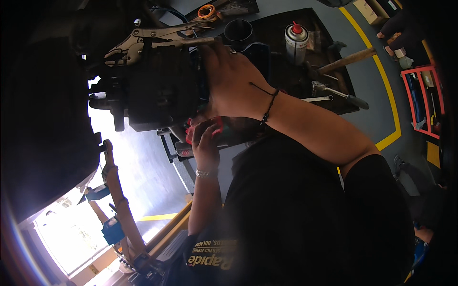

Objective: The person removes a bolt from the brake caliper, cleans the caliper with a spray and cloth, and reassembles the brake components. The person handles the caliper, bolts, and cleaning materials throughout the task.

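A dark, blocky metal part (160,88), which looks like a brake caliper, hangs at the upper left. Large locking pliers (143,40) lie along its top, their handles reaching right. My right hand (234,81), with a black cord at the wrist, is closed against the part's right side; its fingers curl by the end of the lower handle, and the fingertips are hidden. Just below, my left hand (205,138), wearing a silver bracelet, has its fingers bent round a red object (217,125) whose kind I cannot make out.
On a dark tray (305,28) behind stand a spray can (296,43) with a red cap and a black cup (238,31). A hammer (346,61), a ratchet (341,93) and a wrench (319,99) lie there too. A red tool cart (424,100) stands far right.
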`<state>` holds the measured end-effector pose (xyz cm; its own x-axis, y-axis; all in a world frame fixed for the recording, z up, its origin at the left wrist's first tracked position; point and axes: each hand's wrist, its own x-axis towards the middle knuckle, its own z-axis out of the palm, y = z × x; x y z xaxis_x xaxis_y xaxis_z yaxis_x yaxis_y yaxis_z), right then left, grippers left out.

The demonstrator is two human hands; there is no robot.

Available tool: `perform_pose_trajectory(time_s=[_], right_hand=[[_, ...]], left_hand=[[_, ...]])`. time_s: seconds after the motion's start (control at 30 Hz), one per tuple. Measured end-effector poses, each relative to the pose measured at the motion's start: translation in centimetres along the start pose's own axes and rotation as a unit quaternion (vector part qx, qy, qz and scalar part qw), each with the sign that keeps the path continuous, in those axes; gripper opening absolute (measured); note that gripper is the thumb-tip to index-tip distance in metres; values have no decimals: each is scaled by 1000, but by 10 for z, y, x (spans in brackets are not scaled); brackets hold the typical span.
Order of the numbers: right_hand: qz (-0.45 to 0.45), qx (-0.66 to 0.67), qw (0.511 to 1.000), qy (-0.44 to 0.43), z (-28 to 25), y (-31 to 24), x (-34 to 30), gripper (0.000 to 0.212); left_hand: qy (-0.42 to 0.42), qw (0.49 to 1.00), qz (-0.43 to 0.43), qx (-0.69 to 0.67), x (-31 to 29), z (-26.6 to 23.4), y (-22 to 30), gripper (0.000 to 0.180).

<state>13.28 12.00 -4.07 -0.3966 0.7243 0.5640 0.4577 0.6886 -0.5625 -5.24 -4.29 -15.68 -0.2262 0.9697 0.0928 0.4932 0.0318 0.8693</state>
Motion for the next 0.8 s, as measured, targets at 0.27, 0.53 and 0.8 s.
perform_pose_trajectory(time_s=[0.27, 0.53, 0.8], right_hand=[[-47, 38, 993, 103, 29, 7, -9, 122], [-16, 94, 991, 96, 31, 2, -16, 121], [51, 70, 995, 45, 18, -11, -17, 125]], left_hand=[[-82, 996, 7, -21, 11, -22, 1, 31], [-81, 995, -47, -35, 9, -26, 15, 26], [193, 846, 456, 200, 38, -102, 116, 38]])
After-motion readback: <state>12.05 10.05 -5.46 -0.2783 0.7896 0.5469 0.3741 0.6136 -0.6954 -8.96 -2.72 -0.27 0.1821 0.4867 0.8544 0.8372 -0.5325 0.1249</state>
